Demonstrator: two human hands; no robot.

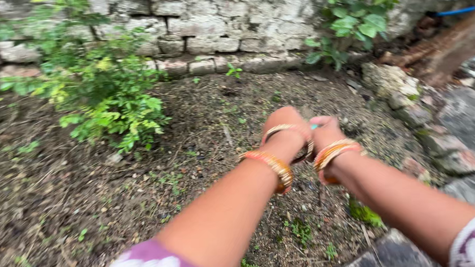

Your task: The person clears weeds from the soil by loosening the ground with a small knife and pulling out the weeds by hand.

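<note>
Both my arms reach forward over a patch of bare soil (91, 198). My left hand (284, 127) and my right hand (325, 130) are pressed close together, seen from the back, fingers curled away from me. A small teal thing (314, 126) shows between them; I cannot tell what it is or which hand holds it. Orange and gold bangles (273, 168) ring my left wrist, and more bangles (334, 150) ring the right. The picture is blurred by motion.
A leafy green shrub (102, 91) grows at the left. An old stone wall (217, 27) runs along the back, with another plant (358, 16) at its right. Flat stones (462, 134) edge the soil on the right. A blue pipe (459, 10) shows far right.
</note>
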